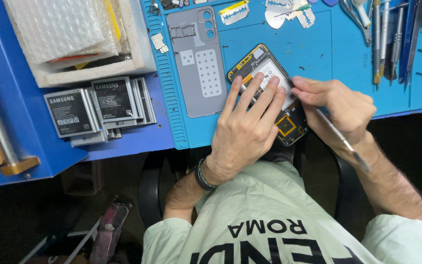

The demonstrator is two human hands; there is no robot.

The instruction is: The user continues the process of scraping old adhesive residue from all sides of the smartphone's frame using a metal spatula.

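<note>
The opened smartphone lies back-up on the blue repair mat, just right of its removed grey back cover; the left hand presses it flat with fingers spread over the battery. The right hand pinches a thin metal pry tool at the phone's right edge, so the prying step seems under way. Judging from this, the next move calls for gentle, shallow leverage beside the battery.

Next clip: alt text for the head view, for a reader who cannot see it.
The left hand presses flat on an opened phone on a blue work mat, while the right hand holds a thin metal tool at it. The grey back cover lies alongside.
</note>
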